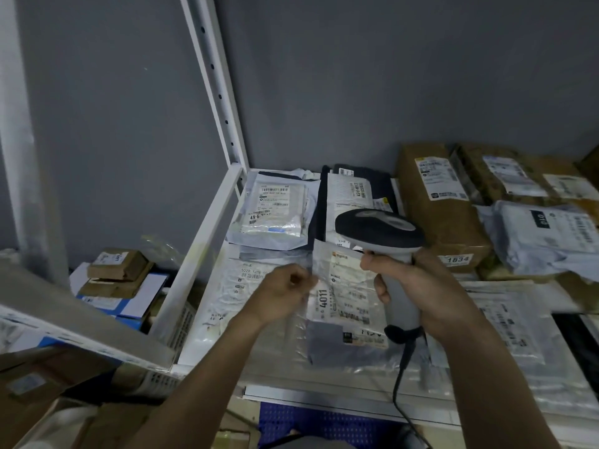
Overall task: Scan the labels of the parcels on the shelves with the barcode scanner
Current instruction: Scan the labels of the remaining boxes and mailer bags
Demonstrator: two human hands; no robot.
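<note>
- Right hand (421, 286), center-right of the frame, is wrapped tight around the handle of the barcode scanner (385, 241). The dark head of the scanner sticks out toward the upper left, and its black cable (402, 377) drops off the bottom of the handle toward the lower edge.
- Left hand (285, 293), dead center, has its fingers curled in and is pinching the left edge of a clear plastic parcel (337, 306). That parcel sits right between the two hands; its white label reads "4011".
- Shelf (207, 254) is white metal, and it's covered in flat poly mailers. One bagged parcel (272, 209) lies up toward the back left corner.
- Upper right has a brown taped box (440, 202) with a "1834" sticker, more brown boxes behind it, plus a grey mailer (544, 234) at the right edge.
- Lower left, past the shelf post, small brown boxes (116, 270) are stacked on a blue-and-white one.
</note>
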